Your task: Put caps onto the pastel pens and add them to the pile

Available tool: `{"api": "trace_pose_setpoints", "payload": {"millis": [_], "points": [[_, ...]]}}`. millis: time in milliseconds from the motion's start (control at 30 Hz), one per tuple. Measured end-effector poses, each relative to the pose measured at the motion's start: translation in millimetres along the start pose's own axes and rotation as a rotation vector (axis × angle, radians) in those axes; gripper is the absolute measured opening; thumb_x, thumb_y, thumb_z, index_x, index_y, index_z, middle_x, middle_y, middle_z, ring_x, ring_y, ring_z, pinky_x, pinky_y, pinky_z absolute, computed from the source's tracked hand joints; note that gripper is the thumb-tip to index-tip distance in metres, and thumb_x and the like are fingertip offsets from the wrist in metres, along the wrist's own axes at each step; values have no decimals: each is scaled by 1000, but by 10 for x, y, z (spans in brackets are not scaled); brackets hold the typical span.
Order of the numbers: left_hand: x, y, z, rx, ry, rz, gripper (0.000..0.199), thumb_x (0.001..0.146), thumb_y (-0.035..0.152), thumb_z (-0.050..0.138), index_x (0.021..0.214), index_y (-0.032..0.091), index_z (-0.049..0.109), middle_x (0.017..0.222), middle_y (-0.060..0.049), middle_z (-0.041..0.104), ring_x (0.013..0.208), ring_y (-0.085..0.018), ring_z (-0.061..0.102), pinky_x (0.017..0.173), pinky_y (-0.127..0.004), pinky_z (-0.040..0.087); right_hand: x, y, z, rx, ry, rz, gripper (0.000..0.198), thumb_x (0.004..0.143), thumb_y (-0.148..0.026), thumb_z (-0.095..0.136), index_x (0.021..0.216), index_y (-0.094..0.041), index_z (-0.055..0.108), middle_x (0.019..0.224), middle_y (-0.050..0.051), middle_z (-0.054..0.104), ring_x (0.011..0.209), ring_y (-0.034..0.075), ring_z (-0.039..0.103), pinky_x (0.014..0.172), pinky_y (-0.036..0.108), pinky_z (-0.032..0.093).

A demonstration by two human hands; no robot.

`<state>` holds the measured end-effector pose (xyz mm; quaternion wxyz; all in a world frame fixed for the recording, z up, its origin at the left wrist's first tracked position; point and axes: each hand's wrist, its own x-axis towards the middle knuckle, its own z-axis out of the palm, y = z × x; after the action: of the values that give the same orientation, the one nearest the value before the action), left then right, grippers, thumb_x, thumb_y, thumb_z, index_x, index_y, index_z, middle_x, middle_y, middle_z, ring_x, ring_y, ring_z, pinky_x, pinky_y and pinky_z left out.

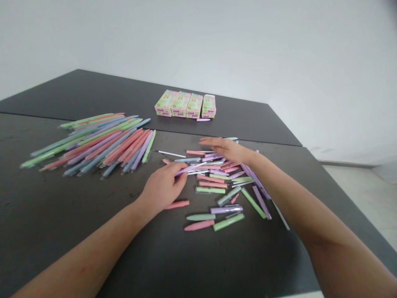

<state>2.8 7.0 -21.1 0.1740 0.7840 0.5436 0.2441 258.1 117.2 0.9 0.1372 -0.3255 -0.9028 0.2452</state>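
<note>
My left hand (164, 184) is closed, thumb and fingers pinching a purple pen barrel (187, 169) at the near left of a loose heap of pen parts. A thin white refill lies close to that barrel's tip; whether it sits inside I cannot tell. My right hand (228, 150) reaches over the far side of the heap, fingers stretched out and palm down, covering some parts. Between and below the hands lie a green barrel (210, 190), a purple barrel (226, 210), a pink tapered piece (199, 225) and several other pastel caps and barrels.
To the left lies a large pile of assembled pens (102, 145) in red, blue, green and purple. Several small pink-and-green boxes (180, 104) stand in a row at the back, with a purple piece (203, 120) before them. The dark table (149, 265) meets a second one behind.
</note>
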Motion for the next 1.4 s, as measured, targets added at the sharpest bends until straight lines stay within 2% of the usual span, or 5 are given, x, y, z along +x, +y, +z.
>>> {"api": "trace_pose_setpoints", "payload": {"millis": [100,233,733,1033,1400], "points": [[3,21,-19,0,-11,-7,26,89,30,45,103,21,66,89,-3,72,74,-19,66,68,-27,46,-106,270,-145,-190,281,259,56,87,-12,34,141,-17,48,147,8,47,138,22,40,117,47,28],[3,42,-38,-19,-29,-17,26,89,30,46,101,21,67,81,-1,72,65,-17,63,62,-26,43,-244,586,-159,-327,178,453,59,83,-12,36,142,-5,44,148,16,43,141,26,35,118,46,27],[15,38,-21,-19,-60,-4,29,89,35,45,103,20,66,80,-1,71,63,-16,61,62,-25,41,-622,237,32,-503,91,325,50,89,-16,34,135,-5,50,137,18,54,127,28,49,108,47,33],[15,39,-23,-10,-49,6,29,89,35,45,103,21,66,79,-1,72,62,-16,62,60,-25,42,-653,234,-64,-397,193,589,33,86,-16,47,111,-13,68,113,13,66,106,25,61,97,36,44],[12,4,-2,-7,-32,21,32,90,35,45,109,20,67,96,-4,75,79,-20,68,72,-28,48,-350,13,56,-364,221,402,31,87,-15,46,108,-16,68,101,10,68,94,22,62,90,34,46]]}}
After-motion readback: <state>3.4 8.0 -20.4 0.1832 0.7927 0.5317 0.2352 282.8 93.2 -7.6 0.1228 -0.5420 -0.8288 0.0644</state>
